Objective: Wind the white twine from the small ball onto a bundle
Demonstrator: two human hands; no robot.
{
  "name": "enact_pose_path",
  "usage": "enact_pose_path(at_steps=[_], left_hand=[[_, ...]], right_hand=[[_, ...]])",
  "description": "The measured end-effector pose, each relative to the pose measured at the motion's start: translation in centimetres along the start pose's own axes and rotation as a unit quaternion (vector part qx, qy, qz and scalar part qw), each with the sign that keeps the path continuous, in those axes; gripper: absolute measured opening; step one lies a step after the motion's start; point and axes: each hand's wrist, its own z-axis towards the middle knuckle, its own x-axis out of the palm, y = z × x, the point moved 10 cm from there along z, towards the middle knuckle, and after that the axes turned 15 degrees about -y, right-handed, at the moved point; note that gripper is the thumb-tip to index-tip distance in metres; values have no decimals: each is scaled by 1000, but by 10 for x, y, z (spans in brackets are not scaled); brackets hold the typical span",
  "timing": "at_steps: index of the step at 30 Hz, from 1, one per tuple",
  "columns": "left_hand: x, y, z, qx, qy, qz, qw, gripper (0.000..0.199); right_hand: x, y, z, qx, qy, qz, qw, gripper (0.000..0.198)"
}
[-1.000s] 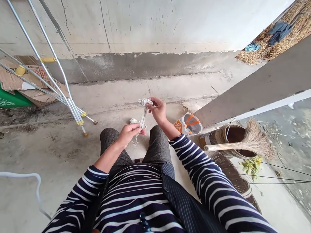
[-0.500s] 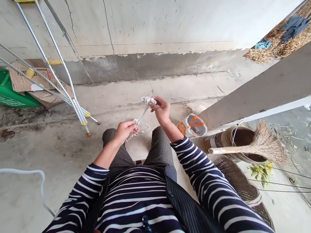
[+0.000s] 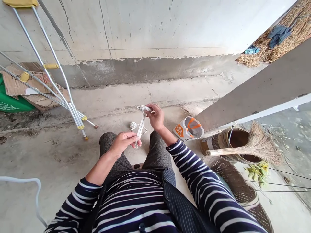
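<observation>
My right hand (image 3: 155, 117) is closed on a small wound bundle of white cord (image 3: 141, 108), held up in front of my knees. From this bundle, strands of the cord run taut down to my left hand (image 3: 124, 141). The thumb and fingers of my left hand pinch these strands near their lower end, between my thighs. Beyond my left hand, a ball of the same cord (image 3: 133, 125) shows by the floor, with a loose loop beside it. The cord's exact path behind my fingers is hidden.
Metal crutches (image 3: 56, 66) lean at the left by flattened cardboard (image 3: 30, 84) and a green bin (image 3: 13, 102). To my right are a white-and-orange bag (image 3: 189, 128), a bucket (image 3: 218, 139) with a straw broom (image 3: 255, 149) across it, and a woven basket (image 3: 233, 178).
Both hands sit slightly lower and further left in view, as does much of the scene. The strands between them look steeper and wider. The ball of cord now shows.
</observation>
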Motion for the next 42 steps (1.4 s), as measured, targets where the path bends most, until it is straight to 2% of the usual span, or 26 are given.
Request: enact_pose_path(at_steps=[3,5,8,10,13,16,20,22,25,27,29,31,32,35,37,42], left_hand=[[5,-10,-2,12,24,-5,1000,30],[0,-21,7,24,16,-39,999,30],[-17,-33,31,27,-25,-109,993,28],[-31,-31,49,6,-71,-159,985,28],[-41,-19,68,-29,-132,-215,967,28],[-37,-9,76,-41,-152,-242,957,28],[-29,4,84,-53,-157,-258,952,26],[-29,10,89,-61,-144,-244,957,25],[-29,17,98,-73,-68,-182,978,28],[-34,23,104,-87,-17,-116,989,33],[-43,32,112,-104,2,-35,994,35],[-54,38,121,-96,-20,51,994,32],[-60,36,126,-68,-46,90,993,28],[-61,20,125,71,-126,145,979,16],[-48,20,112,127,-127,130,975,20],[-18,54,76,95,-87,73,989,31]], right_hand=[[8,-4,-14,-53,47,-69,995,17],[15,-10,-29,-66,88,-96,989,17],[20,-15,-53,-75,138,-104,982,21],[20,-16,-66,-73,160,-99,979,22],[16,-20,-79,-38,175,-76,981,22],[12,-27,-88,23,181,-32,983,22],[10,-28,-97,65,197,21,978,44],[11,-25,-101,60,209,30,976,46],[13,-21,-106,77,232,57,968,31],[13,-23,-108,127,230,95,960,25],[12,-27,-109,193,212,143,947,28],[13,-30,-112,251,200,183,929,33],[14,-30,-113,275,196,198,920,35],[15,-32,-113,326,167,220,904,41],[12,-35,-111,349,141,220,900,43],[10,-36,-106,381,112,209,893,44]])
